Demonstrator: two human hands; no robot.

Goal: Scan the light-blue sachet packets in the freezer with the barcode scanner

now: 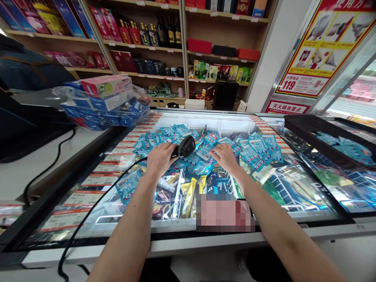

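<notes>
My left hand (161, 158) is wrapped round a black barcode scanner (187, 146), whose head points to the right over the packets. My right hand (225, 156) is closed at the edge of a small flat blue packet (203, 152); its thumb and fingertips touch that packet. Many similar blue packets are spread over the glass top of a chest freezer, and a fanned pile (258, 150) of them lies right of my right hand. The scanner's black cable (100, 199) runs down to the left past my left forearm.
Wrapped blue and pink boxes (107, 98) stand on the counter at the left. A dark tray (331, 137) with more blue packets is at the right. Yellow ice-cream packs (188, 197) show under the glass. Shelves of goods line the back, and a blurred-out patch covers the front edge.
</notes>
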